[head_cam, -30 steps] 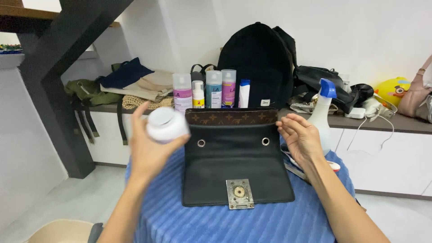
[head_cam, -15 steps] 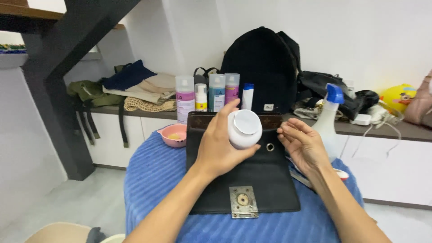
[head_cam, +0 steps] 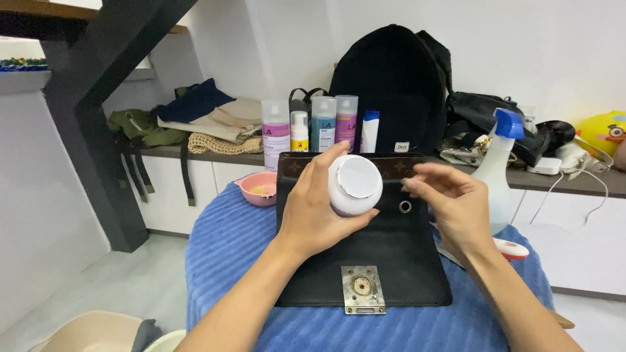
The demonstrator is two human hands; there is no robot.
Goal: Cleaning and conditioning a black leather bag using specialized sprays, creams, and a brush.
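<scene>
Since a second ago my left hand (head_cam: 313, 208) has carried the white jar (head_cam: 354, 185) from the left side of the frame to centre, over the black handbag (head_cam: 365, 261); half a second ago it was almost here already. Right hand (head_cam: 450, 205) has drifted left toward the jar.

Left hand: wrapped around the jar, thumb on top, fingers underneath, lid face turned to my camera. Firm hold. Jar sits at frame centre, in front of the bag's patterned brown upper edge, clear of the table.

Right hand: holding nothing, fingers loosely curled, fingertips (head_cam: 412, 186) just beside the jar's right edge. Cannot tell if they touch it.

Handbag lies flat on the blue ribbed cloth (head_cam: 222, 261), flap toward me, square metal clasp plate (head_cam: 362, 289) lower centre, metal eyelet (head_cam: 405, 206) between jar and right hand.

Around it:
- pink bowl (head_cam: 257, 188) left of the bag on the cloth
- spray bottle (head_cam: 499, 169) with blue trigger, right of centre, behind my right hand
- row of bottles (head_cam: 316, 124) behind the bag, upper centre
- black backpack (head_cam: 398, 85) upright behind the bottles
- folded clothes (head_cam: 195, 120) on the counter, upper left
- yellow toy (head_cam: 603, 130) at the right edge
</scene>
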